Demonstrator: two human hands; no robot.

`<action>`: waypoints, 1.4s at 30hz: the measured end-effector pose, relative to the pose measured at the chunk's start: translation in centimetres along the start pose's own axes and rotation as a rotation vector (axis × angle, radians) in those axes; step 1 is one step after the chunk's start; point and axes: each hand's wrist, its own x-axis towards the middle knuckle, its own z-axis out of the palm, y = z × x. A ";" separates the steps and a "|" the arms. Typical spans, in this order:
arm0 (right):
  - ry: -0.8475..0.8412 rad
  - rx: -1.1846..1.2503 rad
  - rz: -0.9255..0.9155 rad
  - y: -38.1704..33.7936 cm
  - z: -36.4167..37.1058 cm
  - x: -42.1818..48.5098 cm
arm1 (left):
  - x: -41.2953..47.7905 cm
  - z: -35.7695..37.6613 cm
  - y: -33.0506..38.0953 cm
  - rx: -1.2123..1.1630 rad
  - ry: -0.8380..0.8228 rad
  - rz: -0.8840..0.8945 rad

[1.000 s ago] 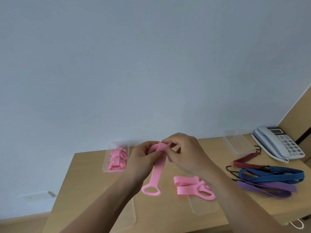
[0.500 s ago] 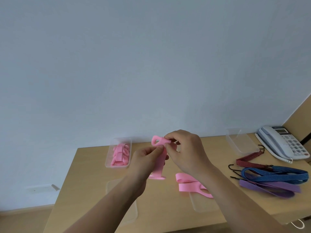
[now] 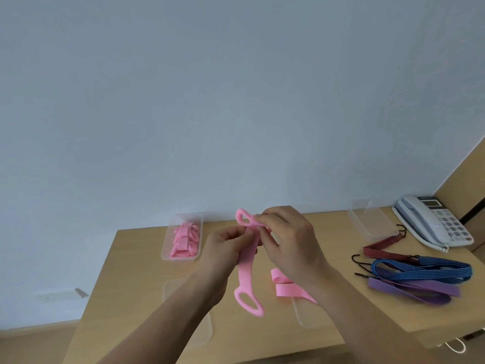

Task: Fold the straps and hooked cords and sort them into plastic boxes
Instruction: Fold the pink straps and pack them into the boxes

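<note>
Pink strap (image 3: pixel 246 266) held above the table (image 3: pixel 136 258), mid-fold. My left hand (image 3: pixel 223 248) pinches its middle so it hangs steady; my right hand (image 3: pixel 286 237) grips the top loop, bending it over. Filled box (image 3: pixel 182 239) waits at left, empty box (image 3: pixel 370 219) near cords (image 3: pixel 420 269), one per type.

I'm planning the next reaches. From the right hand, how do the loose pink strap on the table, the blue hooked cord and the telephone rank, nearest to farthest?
From the right hand:
1. Loose pink strap, on the table just below the hand.
2. Blue hooked cord, off to the right in the cord pile.
3. Telephone, at the far right edge by the wall.
</note>
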 end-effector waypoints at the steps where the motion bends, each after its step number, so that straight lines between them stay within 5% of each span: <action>1: 0.014 0.007 -0.008 0.0 0.1 -0.2 | 0.0 -0.1 0.0 -0.030 -0.015 0.003; 12: -0.015 0.090 0.099 -0.3 -0.5 -0.7 | 0.2 -0.4 -1.2 -0.066 -0.034 0.010; 17: -0.336 0.187 0.262 0.1 -1.2 0.3 | -0.3 -0.3 -0.9 -0.041 -0.089 0.032; 23: -0.424 0.225 0.339 -0.4 -1.4 0.4 | -0.6 -1.1 -1.1 0.001 -0.041 -0.040; 31: -0.266 0.213 0.327 -1.0 -1.2 0.2 | -0.9 -1.2 -0.9 0.072 0.036 -0.122; 36: -0.169 0.167 0.229 -1.0 -0.4 -0.8 | -0.7 -1.4 -0.6 -0.244 0.079 -0.266; 42: -0.107 0.161 0.146 -1.2 0.3 -1.4 | -0.3 -1.7 -1.0 -0.195 -0.012 -0.156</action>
